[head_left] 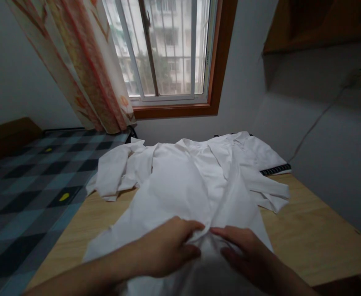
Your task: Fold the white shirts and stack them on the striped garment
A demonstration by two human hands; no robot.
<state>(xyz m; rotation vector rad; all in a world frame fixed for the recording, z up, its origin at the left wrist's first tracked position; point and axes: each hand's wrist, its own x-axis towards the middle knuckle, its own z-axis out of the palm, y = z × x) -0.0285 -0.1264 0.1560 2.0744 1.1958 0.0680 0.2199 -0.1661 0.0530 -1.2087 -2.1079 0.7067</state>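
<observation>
A white shirt (174, 185) lies spread over a light wooden table (310, 222), its collar end toward the window and its sleeves out to both sides. Near the bottom centre, my left hand (174, 246) pinches the shirt's front edge between thumb and fingers. Just right of it, my right hand (245, 250) has its fingers closed on the same fabric, thumb below. The fingertips of both hands almost meet at a raised fold. Any button there is too small to make out.
More white cloth with a black-striped item (275, 169) under its edge lies at the table's back right. A bed with a checked cover (22, 201) stands on the left. Behind are a patterned curtain (87, 70) and a window (171, 53); a wooden shelf (316, 41) hangs upper right.
</observation>
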